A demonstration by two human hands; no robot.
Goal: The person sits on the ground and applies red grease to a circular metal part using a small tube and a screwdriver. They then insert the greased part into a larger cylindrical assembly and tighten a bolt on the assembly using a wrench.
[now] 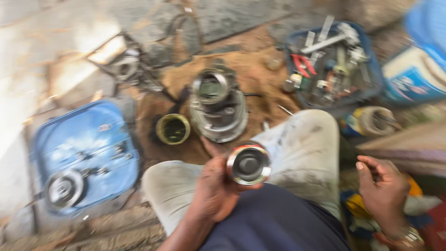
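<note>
a: what am i holding on the left side?

b: your left hand [214,188] is gripping a round metal cup-shaped part [249,163], fingers wrapping its back, the open face pointing up at the camera. it's sitting just above your lap, between your knees.

a: and my right hand [383,186]?

b: it's hanging off to the right, well apart from the part, fingers curling loosely. i'm not seeing anything in it, though the view is blurring, so i cannot tell for sure.

a: what's lying in front of me?

b: a grey motor housing [217,108] is standing on the dirt ahead of your knees, with a small yellowish can [173,128] just beside it. a blue tray of tools [371,60] is sitting further right, and a blue casing [86,153] is lying at left.
</note>
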